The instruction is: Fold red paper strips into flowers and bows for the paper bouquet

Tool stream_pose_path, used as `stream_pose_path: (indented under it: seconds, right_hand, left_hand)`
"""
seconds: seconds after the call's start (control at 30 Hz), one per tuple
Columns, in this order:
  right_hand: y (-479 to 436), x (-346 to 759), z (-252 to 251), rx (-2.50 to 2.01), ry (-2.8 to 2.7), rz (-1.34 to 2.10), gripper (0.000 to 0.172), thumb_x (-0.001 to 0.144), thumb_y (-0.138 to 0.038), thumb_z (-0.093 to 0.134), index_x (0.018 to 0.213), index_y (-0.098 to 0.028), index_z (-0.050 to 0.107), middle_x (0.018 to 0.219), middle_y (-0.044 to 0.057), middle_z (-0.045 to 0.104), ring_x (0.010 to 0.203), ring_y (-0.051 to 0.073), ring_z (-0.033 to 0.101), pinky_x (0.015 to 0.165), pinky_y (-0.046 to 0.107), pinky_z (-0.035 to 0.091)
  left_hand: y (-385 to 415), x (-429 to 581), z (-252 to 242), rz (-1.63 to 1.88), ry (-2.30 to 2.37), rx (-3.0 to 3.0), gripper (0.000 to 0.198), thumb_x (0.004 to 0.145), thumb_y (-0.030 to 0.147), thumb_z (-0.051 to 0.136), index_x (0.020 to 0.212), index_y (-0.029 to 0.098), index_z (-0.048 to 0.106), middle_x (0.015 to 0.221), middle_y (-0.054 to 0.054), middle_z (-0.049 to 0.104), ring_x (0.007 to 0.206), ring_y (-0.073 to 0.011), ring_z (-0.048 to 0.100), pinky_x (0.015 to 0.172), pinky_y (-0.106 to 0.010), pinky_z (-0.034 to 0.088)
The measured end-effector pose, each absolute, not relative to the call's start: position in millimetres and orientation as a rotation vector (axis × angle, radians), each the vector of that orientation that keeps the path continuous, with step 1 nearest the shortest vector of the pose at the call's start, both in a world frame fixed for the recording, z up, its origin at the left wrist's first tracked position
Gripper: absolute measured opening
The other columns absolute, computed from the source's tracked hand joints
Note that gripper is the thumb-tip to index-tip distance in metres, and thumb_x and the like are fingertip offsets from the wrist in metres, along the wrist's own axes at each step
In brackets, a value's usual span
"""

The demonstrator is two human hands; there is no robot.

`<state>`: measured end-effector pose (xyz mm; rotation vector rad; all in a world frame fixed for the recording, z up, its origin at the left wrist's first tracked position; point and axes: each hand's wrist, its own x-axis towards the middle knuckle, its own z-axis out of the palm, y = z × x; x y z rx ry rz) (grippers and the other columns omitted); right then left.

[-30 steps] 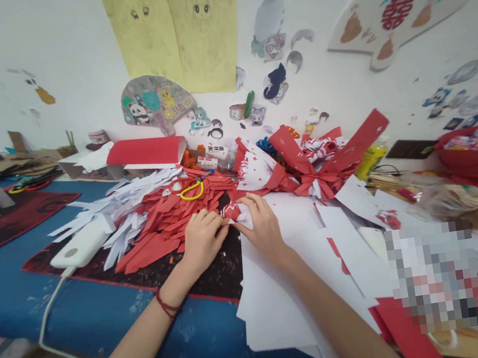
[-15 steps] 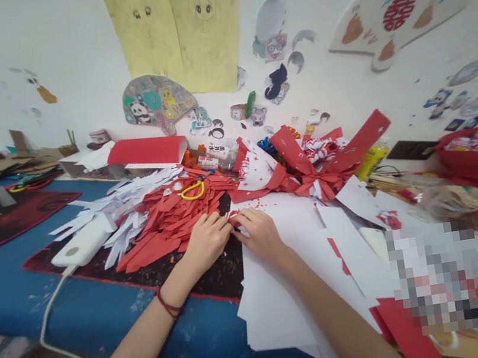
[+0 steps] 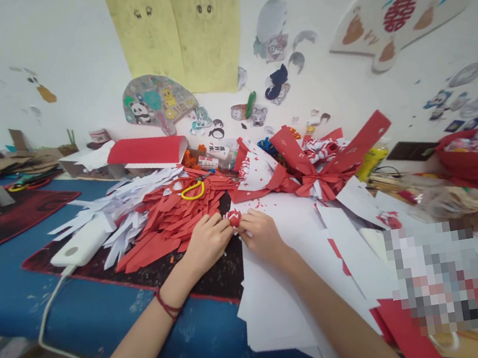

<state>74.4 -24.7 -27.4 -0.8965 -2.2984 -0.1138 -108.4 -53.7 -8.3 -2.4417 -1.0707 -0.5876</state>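
A small red-and-white paper flower (image 3: 233,218) is held between my two hands, over the left edge of the white paper sheets (image 3: 281,310). My left hand (image 3: 209,238) pinches it from the left, fingers closed. From the other side my right hand (image 3: 261,234) grips it with bent fingers and thumb. Left of my hands lies a heap of red paper strips (image 3: 154,242), with white paper strips (image 3: 127,195) behind and beside it. Yellow-handled scissors (image 3: 193,191) rest on the red strips. Fingers hide part of the flower.
Behind my hands stands a red-and-white paper bouquet (image 3: 312,162). A white power strip (image 3: 82,243) with a cable sits at left on the dark mat (image 3: 49,264). Loose white sheets, red paper (image 3: 407,327) and plastic wrap (image 3: 442,196) crowd the right side.
The fingers of my right hand have shifted slightly right and downward, so more of the red-and-white paper flower shows between my hands. My left hand stays nearly in place.
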Motion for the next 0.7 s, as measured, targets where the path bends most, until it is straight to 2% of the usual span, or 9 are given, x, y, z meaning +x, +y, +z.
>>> stream_pose_path:
  seconds: [0.3, 0.5, 0.7]
  right_hand:
    - [-23.7, 75.4, -27.7, -0.877, -2.417, -0.031, 0.02, 0.077, -0.004, 0.053, 0.064, -0.02, 0.056, 0.069, 0.001, 0.061, 0.071, 0.018, 0.049, 0.063, 0.029, 0.033]
    - [-21.9, 76.5, -29.1, -0.989, -2.339, 0.048, 0.018, 0.077, -0.004, 0.057, 0.069, -0.02, 0.059, 0.073, 0.0, 0.064, 0.073, 0.017, 0.055, 0.065, 0.027, 0.035]
    - [-21.2, 78.6, -27.2, -1.059, -2.178, 0.152, 0.013, 0.083, -0.011, 0.06, 0.076, -0.02, 0.063, 0.079, 0.0, 0.064, 0.075, 0.014, 0.058, 0.069, 0.024, 0.038]
  left_hand:
    - [-51.6, -108.6, -13.4, -0.484, -0.967, -2.561, 0.018, 0.093, 0.018, 0.049, 0.082, 0.018, 0.065, 0.081, -0.005, 0.063, 0.083, -0.0207, 0.048, 0.067, -0.036, 0.029]
    - [-49.4, -107.7, -12.9, -0.573, -1.122, -2.592, 0.018, 0.094, 0.022, 0.05, 0.089, 0.02, 0.066, 0.085, -0.004, 0.064, 0.083, -0.0194, 0.048, 0.068, -0.034, 0.032]
    - [-48.8, -107.1, -13.7, -0.698, -1.306, -2.5, 0.019, 0.095, 0.028, 0.048, 0.094, 0.018, 0.064, 0.09, -0.005, 0.064, 0.086, -0.0204, 0.05, 0.074, -0.035, 0.036]
